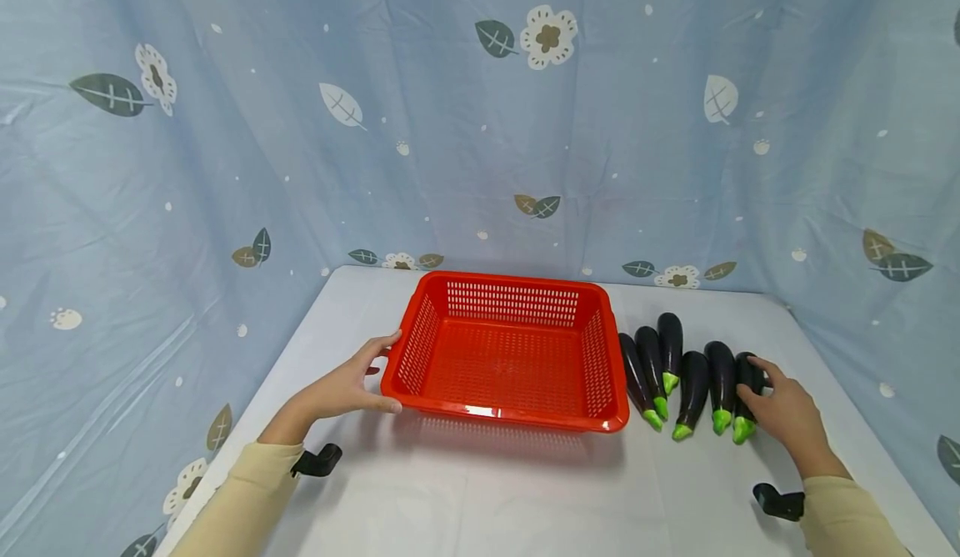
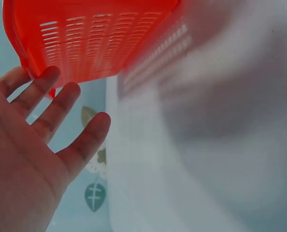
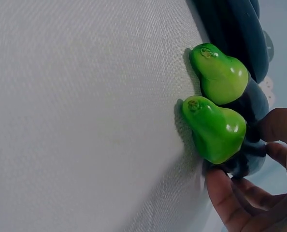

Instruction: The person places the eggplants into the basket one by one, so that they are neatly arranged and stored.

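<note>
A red plastic basket (image 1: 498,417) with perforated walls stands on the white table, nothing inside it. My left hand (image 1: 341,386) is at its left end, fingers spread and fairly straight. Some fingertips meet the rim (image 2: 22,53), while the thumb lies by the front left corner. To the right of the basket lie several dark purple eggplants (image 1: 693,386) with green stem ends towards me. My right hand (image 1: 791,415) grips the rightmost eggplant (image 1: 743,398), thumb and fingers on either side of its body. Close up, its green end (image 3: 216,130) sits beside a neighbour's (image 3: 223,75).
A white cloth covers the table (image 1: 480,499). Blue curtains (image 1: 450,140) with leaf and flower prints enclose the back and sides. The leftmost eggplant (image 1: 633,373) lies close against the basket's right side.
</note>
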`<state>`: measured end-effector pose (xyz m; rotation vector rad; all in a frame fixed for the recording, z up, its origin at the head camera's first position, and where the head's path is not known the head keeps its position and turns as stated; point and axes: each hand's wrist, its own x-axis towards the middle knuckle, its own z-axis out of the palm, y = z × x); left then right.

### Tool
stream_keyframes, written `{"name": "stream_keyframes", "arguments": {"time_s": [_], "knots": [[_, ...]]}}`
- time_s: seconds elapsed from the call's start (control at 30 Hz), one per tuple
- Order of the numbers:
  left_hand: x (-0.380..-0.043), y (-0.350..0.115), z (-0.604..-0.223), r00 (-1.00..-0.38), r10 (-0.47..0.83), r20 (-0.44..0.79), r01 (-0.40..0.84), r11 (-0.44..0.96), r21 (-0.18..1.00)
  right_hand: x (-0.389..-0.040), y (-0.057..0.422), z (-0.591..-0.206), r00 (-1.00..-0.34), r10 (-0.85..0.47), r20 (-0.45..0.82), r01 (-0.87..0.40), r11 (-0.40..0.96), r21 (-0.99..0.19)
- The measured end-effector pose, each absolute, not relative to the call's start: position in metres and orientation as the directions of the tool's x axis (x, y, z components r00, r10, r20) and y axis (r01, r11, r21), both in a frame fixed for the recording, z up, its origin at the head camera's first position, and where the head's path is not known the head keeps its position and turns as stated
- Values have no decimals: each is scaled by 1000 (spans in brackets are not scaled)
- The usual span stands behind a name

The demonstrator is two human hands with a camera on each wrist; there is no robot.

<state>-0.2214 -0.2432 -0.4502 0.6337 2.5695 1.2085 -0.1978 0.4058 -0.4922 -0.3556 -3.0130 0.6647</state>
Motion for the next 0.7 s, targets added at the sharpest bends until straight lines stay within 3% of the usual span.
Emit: {"name": "stream_keyframes", "arguments": {"time_s": [0.7], "knots": [[-226, -238, -451, -833, 551, 49, 391, 524, 757, -198, 403, -493, -965, 260, 29, 221, 871, -439]]}}
